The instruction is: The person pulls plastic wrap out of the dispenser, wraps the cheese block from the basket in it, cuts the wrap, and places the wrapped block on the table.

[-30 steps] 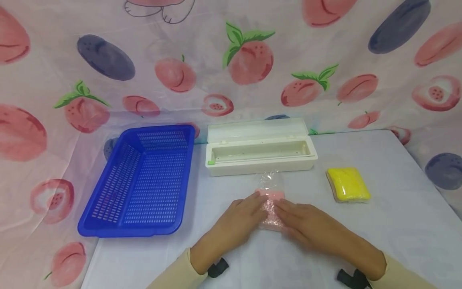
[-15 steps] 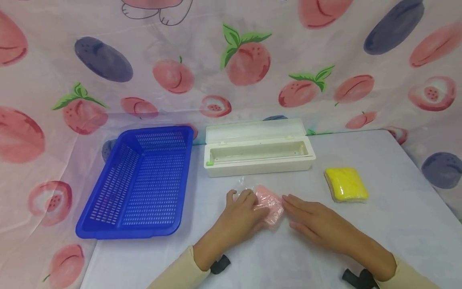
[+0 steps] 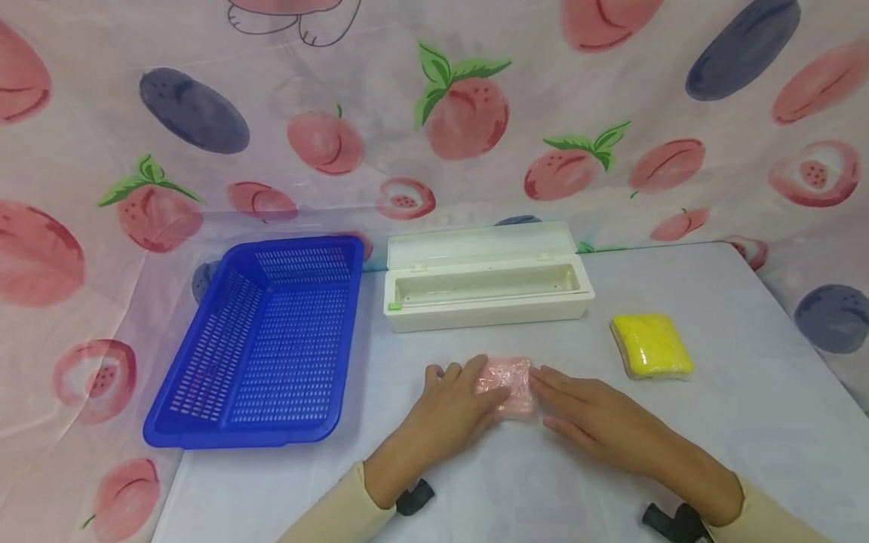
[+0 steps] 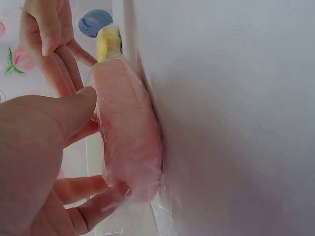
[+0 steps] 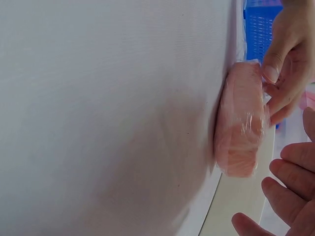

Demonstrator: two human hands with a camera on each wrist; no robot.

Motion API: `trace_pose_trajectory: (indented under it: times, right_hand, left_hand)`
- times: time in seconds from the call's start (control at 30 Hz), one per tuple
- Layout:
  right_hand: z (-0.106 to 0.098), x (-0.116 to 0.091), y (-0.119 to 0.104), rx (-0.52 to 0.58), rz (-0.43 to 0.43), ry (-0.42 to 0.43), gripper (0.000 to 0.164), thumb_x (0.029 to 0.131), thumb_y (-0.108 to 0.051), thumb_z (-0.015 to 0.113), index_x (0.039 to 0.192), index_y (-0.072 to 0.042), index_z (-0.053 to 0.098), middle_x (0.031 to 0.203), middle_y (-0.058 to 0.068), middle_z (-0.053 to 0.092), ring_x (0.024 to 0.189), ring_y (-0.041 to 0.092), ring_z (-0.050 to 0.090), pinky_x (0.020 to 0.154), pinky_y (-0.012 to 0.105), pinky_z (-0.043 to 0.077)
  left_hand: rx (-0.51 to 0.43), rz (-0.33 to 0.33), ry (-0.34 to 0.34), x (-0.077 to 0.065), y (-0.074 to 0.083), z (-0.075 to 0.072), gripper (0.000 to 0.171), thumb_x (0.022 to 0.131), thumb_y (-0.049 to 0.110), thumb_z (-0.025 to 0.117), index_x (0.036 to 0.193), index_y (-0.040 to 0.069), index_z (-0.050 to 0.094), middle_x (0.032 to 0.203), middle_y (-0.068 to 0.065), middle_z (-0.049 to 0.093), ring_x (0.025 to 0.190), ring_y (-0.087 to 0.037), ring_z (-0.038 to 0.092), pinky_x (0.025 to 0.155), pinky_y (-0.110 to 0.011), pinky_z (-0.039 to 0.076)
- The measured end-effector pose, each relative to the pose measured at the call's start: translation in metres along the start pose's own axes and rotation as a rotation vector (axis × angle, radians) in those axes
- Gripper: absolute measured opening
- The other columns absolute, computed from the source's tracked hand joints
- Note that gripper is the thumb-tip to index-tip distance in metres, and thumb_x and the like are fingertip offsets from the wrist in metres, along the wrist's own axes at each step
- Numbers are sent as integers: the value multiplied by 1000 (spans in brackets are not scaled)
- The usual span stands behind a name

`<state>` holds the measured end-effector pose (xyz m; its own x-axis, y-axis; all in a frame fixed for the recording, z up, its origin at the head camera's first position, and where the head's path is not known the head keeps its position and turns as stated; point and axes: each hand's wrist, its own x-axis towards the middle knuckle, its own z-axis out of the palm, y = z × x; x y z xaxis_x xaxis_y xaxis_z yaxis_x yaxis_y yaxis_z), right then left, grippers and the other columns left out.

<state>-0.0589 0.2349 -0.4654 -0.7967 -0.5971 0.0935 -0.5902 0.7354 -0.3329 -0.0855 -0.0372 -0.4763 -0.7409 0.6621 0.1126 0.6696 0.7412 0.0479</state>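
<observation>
A pink block wrapped in clear plastic (image 3: 514,377) lies on the white table in front of the white box. My left hand (image 3: 448,403) holds it from the left, thumb on its near part and fingertips at its far left side. In the left wrist view, loose clear film juts past the fingertips at the end of the pink block (image 4: 129,123). My right hand (image 3: 597,422) lies with straight fingers, their tips right beside the block's right edge. From the right wrist view, the right fingers (image 5: 288,199) are spread and grip nothing.
Behind the block stands a long white box (image 3: 489,318) with its lid raised. A blue perforated basket (image 3: 292,354) is at the left. To the right lies a yellow plastic-wrapped block (image 3: 652,347). A fruit-print cloth (image 3: 326,204) hangs along the back.
The pink block has turned anticlockwise and now lies square, its loose film swung from the far side toward the left hand. The right hand has moved off its top to the right.
</observation>
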Motion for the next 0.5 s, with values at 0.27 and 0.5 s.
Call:
trace_pose_trajectory:
  times: [0.27, 0.5]
  right_hand:
    - [-1, 3, -2, 6, -8, 0, 61, 99, -35, 67, 154, -19, 46, 156, 0, 50, 135, 21, 58, 103, 42, 53]
    - [2, 4, -5, 27, -7, -38, 59, 97, -33, 69, 151, -17, 51, 153, 0, 54, 132, 20, 61, 102, 41, 54]
  left_hand:
    - [30, -53, -31, 0, 3, -3, 39, 100, 55, 56, 137, 44, 61, 102, 1, 61, 94, -19, 52, 85, -50, 37]
    - [-39, -82, -111, 0, 3, -5, 42, 105, 52, 48, 142, 38, 59, 99, 3, 69, 95, -17, 61, 89, -50, 38]
